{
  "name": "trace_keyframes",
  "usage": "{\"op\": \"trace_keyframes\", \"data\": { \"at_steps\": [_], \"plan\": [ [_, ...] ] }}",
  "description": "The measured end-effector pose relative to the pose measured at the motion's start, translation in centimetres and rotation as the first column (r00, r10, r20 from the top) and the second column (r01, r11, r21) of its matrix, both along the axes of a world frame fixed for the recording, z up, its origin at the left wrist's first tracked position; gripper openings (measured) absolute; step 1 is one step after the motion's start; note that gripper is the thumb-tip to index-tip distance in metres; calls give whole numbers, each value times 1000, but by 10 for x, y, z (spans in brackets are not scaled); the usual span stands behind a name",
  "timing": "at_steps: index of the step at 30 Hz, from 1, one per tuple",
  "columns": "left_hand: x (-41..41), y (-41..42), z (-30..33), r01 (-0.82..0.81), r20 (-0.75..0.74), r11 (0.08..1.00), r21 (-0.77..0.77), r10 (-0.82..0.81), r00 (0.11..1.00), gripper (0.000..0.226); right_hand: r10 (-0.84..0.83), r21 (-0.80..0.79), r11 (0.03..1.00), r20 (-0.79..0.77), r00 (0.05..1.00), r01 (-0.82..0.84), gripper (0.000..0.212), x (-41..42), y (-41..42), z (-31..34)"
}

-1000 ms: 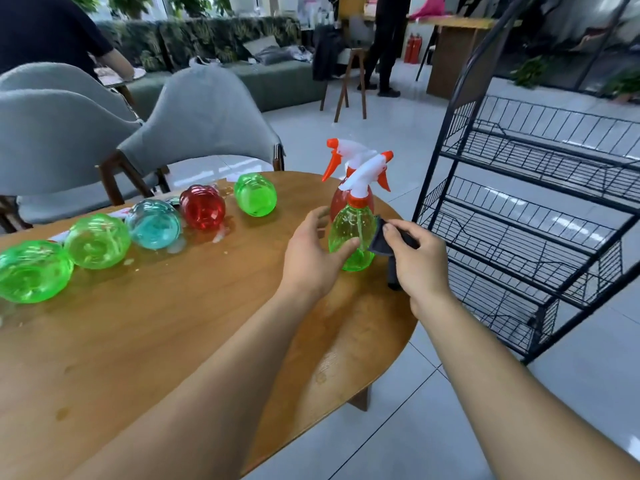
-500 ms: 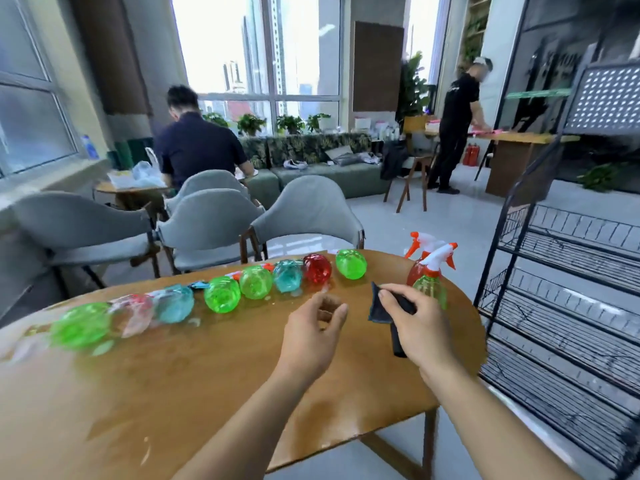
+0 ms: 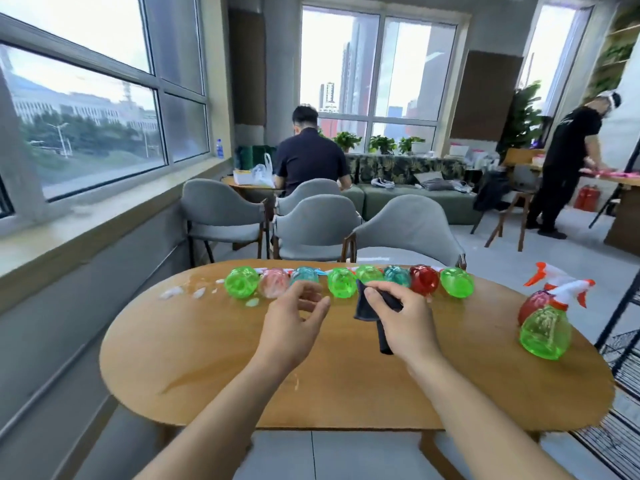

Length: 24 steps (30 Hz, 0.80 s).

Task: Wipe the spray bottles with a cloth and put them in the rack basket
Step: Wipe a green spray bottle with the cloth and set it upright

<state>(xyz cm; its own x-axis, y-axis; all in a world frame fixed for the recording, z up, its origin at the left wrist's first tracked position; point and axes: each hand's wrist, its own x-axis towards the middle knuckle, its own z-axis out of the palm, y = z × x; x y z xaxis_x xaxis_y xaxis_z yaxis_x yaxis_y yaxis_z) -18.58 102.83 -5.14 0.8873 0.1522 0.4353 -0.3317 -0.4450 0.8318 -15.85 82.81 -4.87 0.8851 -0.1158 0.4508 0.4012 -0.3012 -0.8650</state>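
Note:
Several spray bottles lie on their sides in a row along the far edge of the oval wooden table (image 3: 214, 375), among them a green one (image 3: 241, 282) at the left and a red one (image 3: 424, 279) toward the right. Two more stand upright at the table's right end: a green bottle (image 3: 544, 332) in front of a red bottle (image 3: 533, 303). My right hand (image 3: 403, 320) grips a dark cloth (image 3: 367, 303) above the middle of the table. My left hand (image 3: 294, 323) hovers beside it with fingers loosely spread, holding nothing. The black wire rack (image 3: 623, 344) shows at the right edge.
Three grey chairs (image 3: 311, 226) stand behind the table. One person sits with their back to me by the window, and another stands at a bench at the far right. Small wet patches (image 3: 173, 292) lie on the table's left end.
My view has swung left and up, away from the rack. My left hand has let go of the upright green bottle, and both hands have moved left toward the row of lying bottles.

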Motion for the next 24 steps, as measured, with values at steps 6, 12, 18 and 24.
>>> {"op": "trace_keyframes", "data": {
  "at_steps": [6, 12, 18, 24],
  "plan": [
    [9, 54, -18, -118, -33, 993, 3, 118, 992, 16, 88, -45, 995, -36, 995, -90, 10, 24, 58, -10],
    [44, 97, -39, -199, -84, 980, 25, 201, 976, 17, 153, -86, 983, -77, 985, -159, 9, 63, 99, -27],
    [89, 130, -58, -241, -85, 967, 84, 248, 965, 24, 186, -90, 977, -104, 977, -195, 9, 108, 135, -43],
    [141, 161, -78, -306, -58, 929, 208, 324, 944, 45, 224, -77, 969, -113, 968, -234, 12, 155, 166, -59]
  ]
}}
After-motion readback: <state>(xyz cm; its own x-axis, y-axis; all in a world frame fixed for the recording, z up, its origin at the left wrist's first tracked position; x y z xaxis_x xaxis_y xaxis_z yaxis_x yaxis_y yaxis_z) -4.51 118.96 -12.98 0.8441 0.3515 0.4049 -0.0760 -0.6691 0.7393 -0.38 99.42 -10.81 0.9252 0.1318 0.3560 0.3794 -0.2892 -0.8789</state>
